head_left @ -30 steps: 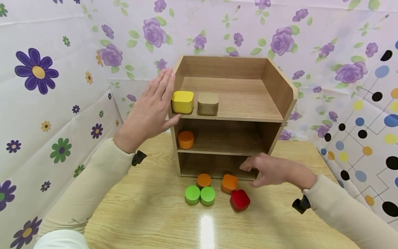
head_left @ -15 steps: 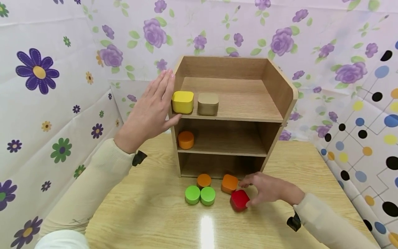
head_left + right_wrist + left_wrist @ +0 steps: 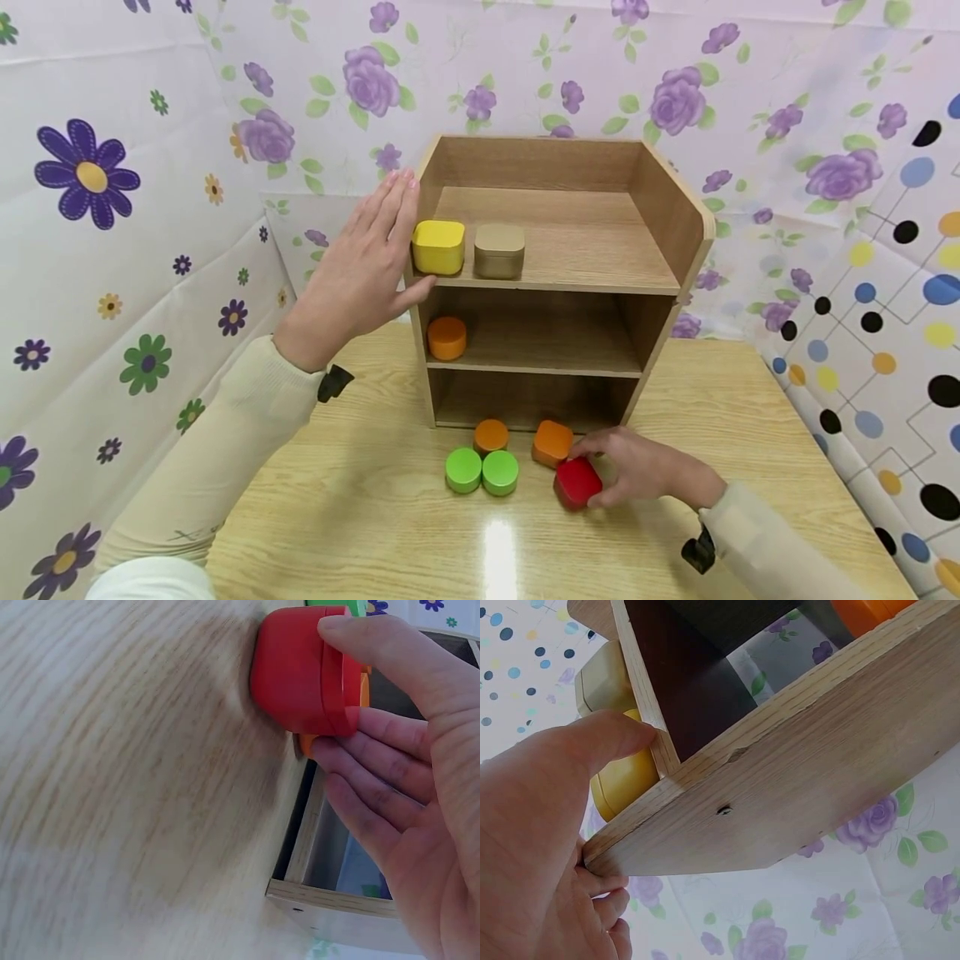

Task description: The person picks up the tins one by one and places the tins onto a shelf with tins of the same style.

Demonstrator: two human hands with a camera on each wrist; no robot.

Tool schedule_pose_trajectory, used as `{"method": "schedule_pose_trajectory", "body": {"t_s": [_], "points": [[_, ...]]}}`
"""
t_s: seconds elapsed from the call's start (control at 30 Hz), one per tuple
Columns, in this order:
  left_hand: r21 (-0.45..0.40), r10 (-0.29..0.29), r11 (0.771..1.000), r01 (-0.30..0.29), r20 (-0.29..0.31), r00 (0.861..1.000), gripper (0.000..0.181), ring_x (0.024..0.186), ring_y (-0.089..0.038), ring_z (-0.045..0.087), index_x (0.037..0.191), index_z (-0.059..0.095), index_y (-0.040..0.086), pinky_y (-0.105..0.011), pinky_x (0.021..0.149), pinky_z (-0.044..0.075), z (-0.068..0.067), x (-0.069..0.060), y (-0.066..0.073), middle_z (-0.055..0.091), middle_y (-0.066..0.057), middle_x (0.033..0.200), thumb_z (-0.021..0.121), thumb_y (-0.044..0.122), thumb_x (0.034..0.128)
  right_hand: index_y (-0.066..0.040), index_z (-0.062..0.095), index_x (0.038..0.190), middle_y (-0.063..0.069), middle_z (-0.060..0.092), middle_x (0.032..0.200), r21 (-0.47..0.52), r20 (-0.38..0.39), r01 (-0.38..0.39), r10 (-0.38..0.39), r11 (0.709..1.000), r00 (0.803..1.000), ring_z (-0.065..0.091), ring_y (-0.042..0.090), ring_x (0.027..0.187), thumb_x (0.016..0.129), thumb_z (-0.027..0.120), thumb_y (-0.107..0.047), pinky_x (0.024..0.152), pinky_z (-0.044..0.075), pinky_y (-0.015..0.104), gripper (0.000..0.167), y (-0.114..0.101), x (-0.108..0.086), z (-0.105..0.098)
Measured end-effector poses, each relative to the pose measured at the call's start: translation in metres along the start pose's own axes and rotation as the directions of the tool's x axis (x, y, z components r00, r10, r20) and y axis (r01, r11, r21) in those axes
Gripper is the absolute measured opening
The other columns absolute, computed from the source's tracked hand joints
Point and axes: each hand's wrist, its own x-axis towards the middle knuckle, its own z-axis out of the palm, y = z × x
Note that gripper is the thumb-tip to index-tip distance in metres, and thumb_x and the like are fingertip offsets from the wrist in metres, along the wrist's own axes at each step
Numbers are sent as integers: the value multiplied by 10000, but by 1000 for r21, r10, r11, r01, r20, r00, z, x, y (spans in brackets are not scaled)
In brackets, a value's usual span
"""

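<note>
My right hand (image 3: pixel 637 468) has thumb and fingers around the sides of a red box (image 3: pixel 578 482) on the table; in the right wrist view the thumb lies on the edge of the red box (image 3: pixel 304 671). My left hand (image 3: pixel 356 262) rests against the left side of a wooden shelf (image 3: pixel 532 369), fingers straight; its thumb lies at the top board's front edge in the left wrist view. Beside it on the top board stand a yellow box (image 3: pixel 438 247) and a tan box (image 3: pixel 499 251). An orange round box (image 3: pixel 447 337) sits at the left of the middle board.
In front of the shelf on the table (image 3: pixel 360 517) are two green round boxes (image 3: pixel 463 470), an orange round one (image 3: pixel 491 437) and an orange square one (image 3: pixel 552 443), close beside the red box. Patterned cloth walls surround the table.
My right hand has moved down and left from beside the shelf's lower right to the red box, and its fingers have come around it. My left hand has kept its place.
</note>
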Motion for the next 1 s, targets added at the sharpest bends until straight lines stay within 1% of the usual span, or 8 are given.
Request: {"method": "schedule_pose_trajectory", "body": {"t_s": [0.1,0.23,0.33,0.47,0.6,0.77,0.87,1.0], "points": [[-1,4,1000,-4,-9,1000,1076,1643,-420,149,1654,85,-89,-518,1360,163,0,0,0,131,-278,1751,735,421,966,-85,723,1278,-23,749,1229,-6,-8,-3,3,1000,1000,674,62,1057,801,889,-286,920,635,341,544,0,0,2],[6,2,1000,-2,0,1000,1076,1643,-424,149,1655,78,-88,-528,1356,174,0,-1,0,128,-280,1751,728,431,972,-110,724,1271,-52,742,1219,5,-6,-8,8,1000,1000,658,36,1037,790,880,-256,913,631,327,527,1,-1,5],[12,1,1000,-1,5,1000,1072,1642,-427,152,1655,79,-89,-537,1351,187,0,-1,0,132,-283,1750,722,433,975,-126,727,1257,-69,740,1195,12,-6,-2,2,1000,1000,644,12,1004,790,878,-263,883,631,305,509,2,0,6],[16,7,1000,-7,-5,1000,1067,1639,-429,160,1652,89,-93,-525,1355,177,0,0,0,145,-287,1746,725,428,972,-153,739,1221,-85,744,1161,22,-8,20,-20,1000,1000,643,-2,971,792,881,-297,841,629,266,474,3,1,6],[13,7,1000,-7,-7,1000,1071,1639,-428,161,1652,88,-93,-517,1359,169,0,0,0,146,-289,1745,726,432,972,-184,743,1181,-117,739,1134,65,27,15,-17,998,1000,646,-17,958,806,872,-333,836,626,251,424,1,2,3],[12,9,1000,-9,-15,1000,1072,1637,-428,166,1652,90,-94,-522,1356,177,1,-1,0,150,-289,1744,728,432,970,-177,736,1169,-134,733,1109,118,94,-6,-5,993,996,657,-25,958,813,875,-339,863,638,276,415,-7,4,-6],[14,12,1000,-12,-21,1000,1068,1637,-428,170,1650,96,-96,-522,1356,180,1,-1,0,158,-291,1742,731,427,969,-181,736,1172,-147,736,1099,141,122,-7,-10,990,992,668,-25,972,812,878,-325,884,644,288,412,-13,6,-15],[17,14,1000,-14,-22,1000,1064,1637,-427,172,1649,101,-98,-519,1356,179,1,-1,0,164,-292,1740,732,423,970,-205,735,1157,-167,735,1077,154,143,-1,-21,988,990,669,-22,963,810,874,-305,876,646,294,387,-22,8,-30]]}}
